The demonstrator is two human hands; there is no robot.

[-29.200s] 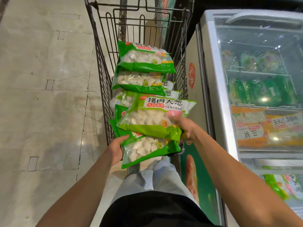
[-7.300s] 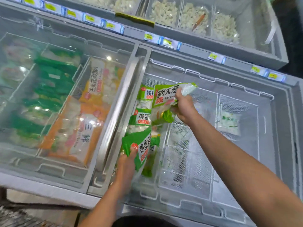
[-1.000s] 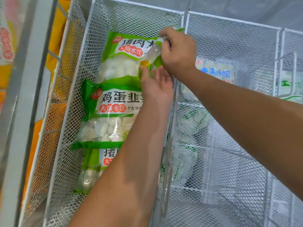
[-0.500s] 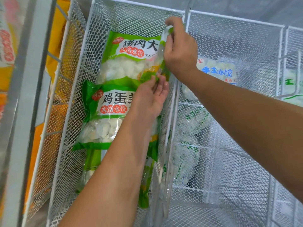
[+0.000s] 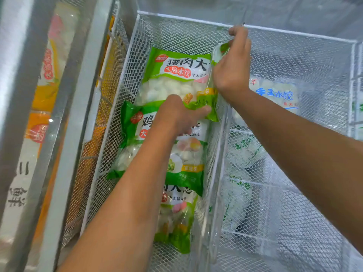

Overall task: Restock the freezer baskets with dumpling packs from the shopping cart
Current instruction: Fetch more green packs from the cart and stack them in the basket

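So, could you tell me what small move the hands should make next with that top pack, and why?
Probably ease the top pack down flat and let go. The right hand pinches its upper right corner, folded up against the basket wall, while the left hand grips its lower edge over the second pack. It already lies in the basket, so only the corner needs settling.

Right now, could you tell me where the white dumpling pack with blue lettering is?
In the head view, the white pack with blue lettering lies right of centre, in the mesh basket beside the one holding the green packs, just behind the right hand.
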